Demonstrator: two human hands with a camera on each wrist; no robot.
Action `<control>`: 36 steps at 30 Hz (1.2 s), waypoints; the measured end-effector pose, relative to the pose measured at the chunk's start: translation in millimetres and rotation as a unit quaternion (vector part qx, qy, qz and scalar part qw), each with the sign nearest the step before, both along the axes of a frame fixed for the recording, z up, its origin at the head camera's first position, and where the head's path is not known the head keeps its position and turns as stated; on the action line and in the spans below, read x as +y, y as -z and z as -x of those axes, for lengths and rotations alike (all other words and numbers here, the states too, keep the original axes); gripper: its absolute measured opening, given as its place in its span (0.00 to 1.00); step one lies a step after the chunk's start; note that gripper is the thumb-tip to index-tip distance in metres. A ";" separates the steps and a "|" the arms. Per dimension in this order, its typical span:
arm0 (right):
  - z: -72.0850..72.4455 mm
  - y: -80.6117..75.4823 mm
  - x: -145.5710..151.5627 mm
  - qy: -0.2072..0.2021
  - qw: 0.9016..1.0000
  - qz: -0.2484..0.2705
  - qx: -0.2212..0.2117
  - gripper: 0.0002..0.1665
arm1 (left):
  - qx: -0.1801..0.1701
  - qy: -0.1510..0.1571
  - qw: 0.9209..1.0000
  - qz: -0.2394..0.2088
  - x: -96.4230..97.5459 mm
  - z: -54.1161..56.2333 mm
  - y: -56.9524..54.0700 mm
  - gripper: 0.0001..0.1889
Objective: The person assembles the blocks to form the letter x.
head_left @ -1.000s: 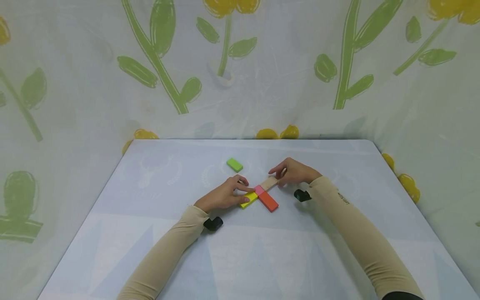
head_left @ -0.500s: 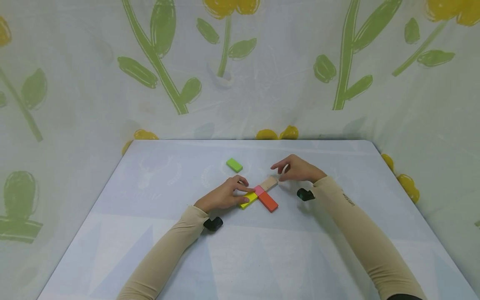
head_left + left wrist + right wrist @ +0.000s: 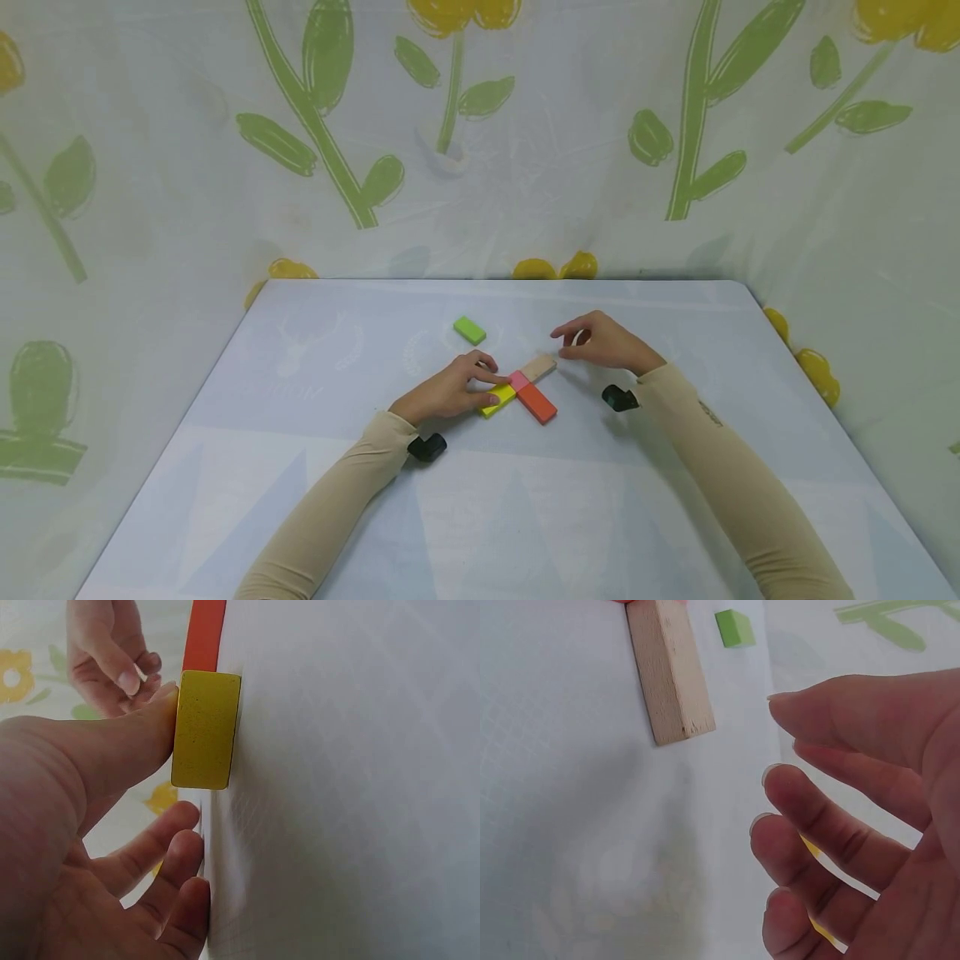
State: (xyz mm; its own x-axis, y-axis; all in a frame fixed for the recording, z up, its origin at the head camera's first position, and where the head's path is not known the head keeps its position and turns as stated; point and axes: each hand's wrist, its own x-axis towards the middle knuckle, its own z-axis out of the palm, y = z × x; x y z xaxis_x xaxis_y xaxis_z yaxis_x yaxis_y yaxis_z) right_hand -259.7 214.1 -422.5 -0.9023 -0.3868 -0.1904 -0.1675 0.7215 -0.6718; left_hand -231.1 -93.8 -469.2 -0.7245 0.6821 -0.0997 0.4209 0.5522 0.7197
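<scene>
Four-coloured wooden blocks lie joined on the table: a yellow block (image 3: pixel 497 401), a small pink block (image 3: pixel 518 381), a red-orange block (image 3: pixel 537 403) and a plain wood block (image 3: pixel 538 367). My left hand (image 3: pixel 453 387) rests its thumb on top of the yellow block and its index fingertip at the pink one. In the left wrist view that thumb presses the yellow block (image 3: pixel 206 730) while the other fingers stay loose. My right hand (image 3: pixel 609 342) hovers just right of the plain block, fingers loosely bent and holding nothing. The right wrist view shows a gap between its fingers and the plain block (image 3: pixel 671 675).
A green block (image 3: pixel 470 330) lies apart, farther back on the table (image 3: pixel 480 517). Behind the table's back edge hangs a flower-patterned curtain (image 3: pixel 555 150). Dark wrist cameras sit under both of the person's sleeves (image 3: pixel 712 450).
My right hand has let go of the plain wood block and drawn away to the right. The left hand and the blocks have stayed in place.
</scene>
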 end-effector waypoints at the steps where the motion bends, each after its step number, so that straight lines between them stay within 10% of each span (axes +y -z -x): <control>1: -1.4 0.0 0.6 0.001 1.000 0.001 0.004 0.22 | 0.001 0.000 1.000 0.000 0.0 0.2 0.1 0.22; 36: -36.7 17.0 -1.2 0.047 0.995 0.080 0.041 0.23 | 0.008 0.010 1.000 -0.006 -1.3 2.0 1.6 0.21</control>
State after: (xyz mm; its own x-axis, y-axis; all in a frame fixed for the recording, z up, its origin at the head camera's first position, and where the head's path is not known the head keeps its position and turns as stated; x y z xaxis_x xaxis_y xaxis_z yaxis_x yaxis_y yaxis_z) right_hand -223.0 212.9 -439.5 -0.9461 -0.3189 -0.0570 -0.1634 0.6216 -0.7661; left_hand -233.1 -95.1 -470.7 -0.7118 0.6979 -0.0792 0.4438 0.5342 0.7195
